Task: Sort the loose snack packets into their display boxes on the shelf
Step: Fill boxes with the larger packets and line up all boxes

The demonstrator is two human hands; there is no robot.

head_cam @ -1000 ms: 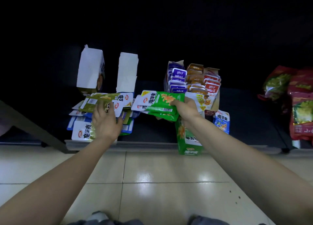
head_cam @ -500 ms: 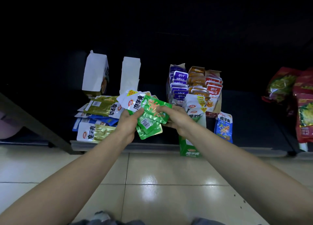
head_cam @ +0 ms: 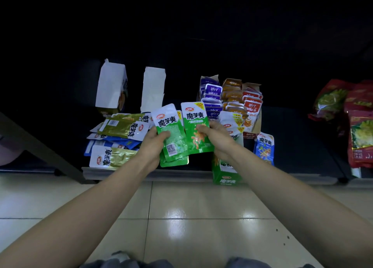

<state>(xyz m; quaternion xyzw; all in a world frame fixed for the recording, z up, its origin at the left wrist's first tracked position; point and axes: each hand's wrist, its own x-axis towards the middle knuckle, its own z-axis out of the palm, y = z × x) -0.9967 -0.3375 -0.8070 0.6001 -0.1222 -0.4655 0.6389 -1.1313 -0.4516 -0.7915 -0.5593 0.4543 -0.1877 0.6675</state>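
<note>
Black shelf (head_cam: 121,172) down at floor level, loose gold and blue packets (head_cam: 119,129) heaped on its left. Green display box (head_cam: 226,173) stands at the front lip, under the right wrist. Left hand (head_cam: 153,146) pinches a small stack of green packets (head_cam: 172,146), right hand (head_cam: 220,141) pinches a single green packet (head_cam: 196,130), both held above the shelf edge. Looks like light, floppy, slick foil, so I'd grip mid-body, thumb on front.

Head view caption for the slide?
Left hand and right hand hold green packets upright near the green display box.
</note>
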